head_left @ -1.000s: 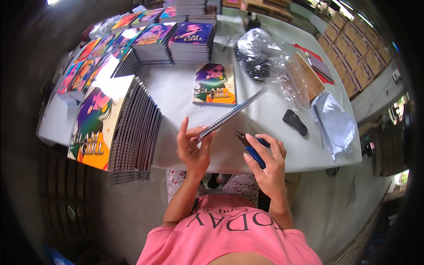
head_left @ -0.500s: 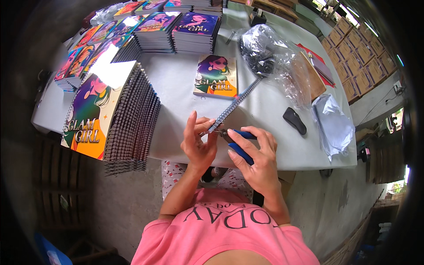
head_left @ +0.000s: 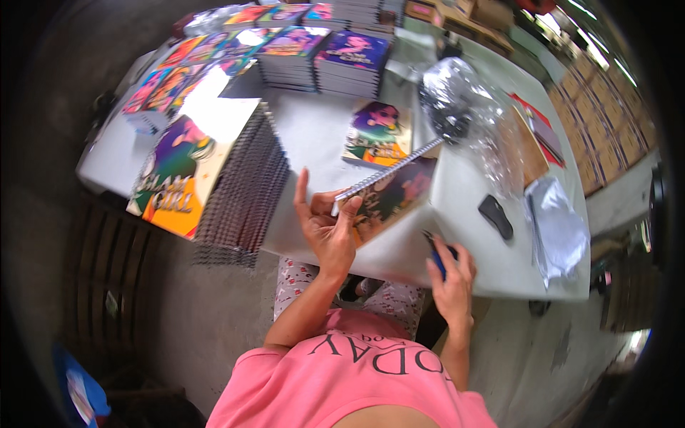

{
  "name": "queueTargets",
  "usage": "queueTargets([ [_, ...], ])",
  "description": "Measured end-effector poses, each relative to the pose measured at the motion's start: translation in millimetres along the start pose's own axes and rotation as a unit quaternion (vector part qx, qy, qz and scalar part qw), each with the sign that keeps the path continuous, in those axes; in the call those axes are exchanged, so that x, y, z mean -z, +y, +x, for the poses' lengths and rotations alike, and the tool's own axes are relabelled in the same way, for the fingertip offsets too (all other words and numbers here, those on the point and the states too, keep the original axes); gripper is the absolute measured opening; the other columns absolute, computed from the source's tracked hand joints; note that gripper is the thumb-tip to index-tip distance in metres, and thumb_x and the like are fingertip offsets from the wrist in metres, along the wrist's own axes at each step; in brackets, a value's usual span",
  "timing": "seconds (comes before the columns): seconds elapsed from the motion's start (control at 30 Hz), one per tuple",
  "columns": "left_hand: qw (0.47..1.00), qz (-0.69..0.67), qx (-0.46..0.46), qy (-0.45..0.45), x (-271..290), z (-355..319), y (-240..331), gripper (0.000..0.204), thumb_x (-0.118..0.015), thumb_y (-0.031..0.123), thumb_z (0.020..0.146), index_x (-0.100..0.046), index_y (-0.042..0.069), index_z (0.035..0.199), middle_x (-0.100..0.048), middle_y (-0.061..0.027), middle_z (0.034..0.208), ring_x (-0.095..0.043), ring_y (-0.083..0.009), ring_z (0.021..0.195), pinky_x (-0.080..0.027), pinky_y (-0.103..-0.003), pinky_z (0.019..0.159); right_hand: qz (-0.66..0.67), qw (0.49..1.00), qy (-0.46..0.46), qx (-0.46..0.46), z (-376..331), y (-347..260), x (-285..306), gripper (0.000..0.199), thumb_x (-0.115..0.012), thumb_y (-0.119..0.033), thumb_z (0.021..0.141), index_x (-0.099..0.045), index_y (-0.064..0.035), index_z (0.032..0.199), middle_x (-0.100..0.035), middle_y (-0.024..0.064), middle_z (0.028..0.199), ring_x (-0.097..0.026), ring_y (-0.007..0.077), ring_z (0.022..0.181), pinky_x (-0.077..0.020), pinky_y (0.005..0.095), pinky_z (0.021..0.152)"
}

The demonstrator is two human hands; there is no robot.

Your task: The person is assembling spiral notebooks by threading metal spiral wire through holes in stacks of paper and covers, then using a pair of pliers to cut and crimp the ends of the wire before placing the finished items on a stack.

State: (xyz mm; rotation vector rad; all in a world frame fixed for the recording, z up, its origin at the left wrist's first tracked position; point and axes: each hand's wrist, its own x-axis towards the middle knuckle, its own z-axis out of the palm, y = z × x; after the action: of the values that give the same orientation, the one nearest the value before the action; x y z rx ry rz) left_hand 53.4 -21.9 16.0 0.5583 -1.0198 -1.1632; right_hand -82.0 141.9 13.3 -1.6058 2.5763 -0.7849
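Between the thumb and fingers of my left hand (head_left: 330, 232) is a corner of a spiral notebook (head_left: 396, 200), at the end of its coil. The notebook is tilted above the table's front part, its dark, blurred cover showing and its coil slanting up to the right. My right hand (head_left: 453, 278) is closed round blue-handled pliers (head_left: 437, 258), apart from the notebook, near the table's front edge. Just beyond lies another notebook (head_left: 378, 132) with a woman's picture on the cover. To the left stands a tall stack of spiral-bound notebooks (head_left: 171, 178).
More notebook stacks (head_left: 349, 68) fill the far left of the white-covered table (head_left: 307, 121). Crumpled clear plastic (head_left: 492, 128) sits at the far right, near a small black object (head_left: 496, 217) and a silvery wrapped item (head_left: 556, 228). Cartons (head_left: 603, 121) are piled beyond.
My right hand has drawn the pliers away from the coil end, down to the right. The held notebook has turned so its cover shows. The whole view has shifted.
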Motion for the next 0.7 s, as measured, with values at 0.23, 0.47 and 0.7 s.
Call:
queueTargets([
  [0.23, 0.989, -0.144, 0.031, -0.004, -1.9, -5.2, 29.5, 0.071, -0.063, 0.008, 0.085, -0.019, 0.006, 0.141, -0.058, -0.0057, 0.09, -0.057, -0.0101, 0.085, -0.047, -0.025, 0.081, 0.019, 0.988, 0.153, -0.012, 13.5, 57.4, -24.3, 0.055, -0.05, -0.036, 0.092, -0.031, -0.0187, 0.141, -0.035, 0.0128, 0.137, -0.036, 0.0269, 0.124, -0.0192, 0.0523, 0.105],
  [0.47, 0.975, -0.168, -0.115, -0.088, 14.9, -11.4, 123.0, 0.056, -0.05, -0.007, 0.086, -0.021, 0.003, 0.133, -0.056, -0.0172, 0.104, -0.057, -0.0245, 0.104, -0.045, -0.035, 0.091, 0.767, 0.64, -0.001, 0.031, 84.7, -14.5, -26.9, 0.057, -0.065, -0.013, 0.083, -0.037, -0.0007, 0.131, -0.054, 0.0085, 0.116, -0.054, 0.0149, 0.103, -0.0439, 0.0305, 0.09],
  [0.7, 0.931, 0.149, -0.326, 0.064, 78.4, 65.4, 212.5, 0.048, -0.059, 0.008, 0.087, -0.034, 0.002, 0.129, -0.061, -0.0139, 0.104, -0.056, -0.0148, 0.098, -0.042, -0.026, 0.087, 0.764, 0.627, -0.045, 0.144, 188.1, -177.3, 30.0, 0.048, -0.065, -0.018, 0.084, -0.046, -0.0017, 0.125, -0.055, 0.0071, 0.113, -0.053, 0.0141, 0.104, -0.0441, 0.0297, 0.089],
])
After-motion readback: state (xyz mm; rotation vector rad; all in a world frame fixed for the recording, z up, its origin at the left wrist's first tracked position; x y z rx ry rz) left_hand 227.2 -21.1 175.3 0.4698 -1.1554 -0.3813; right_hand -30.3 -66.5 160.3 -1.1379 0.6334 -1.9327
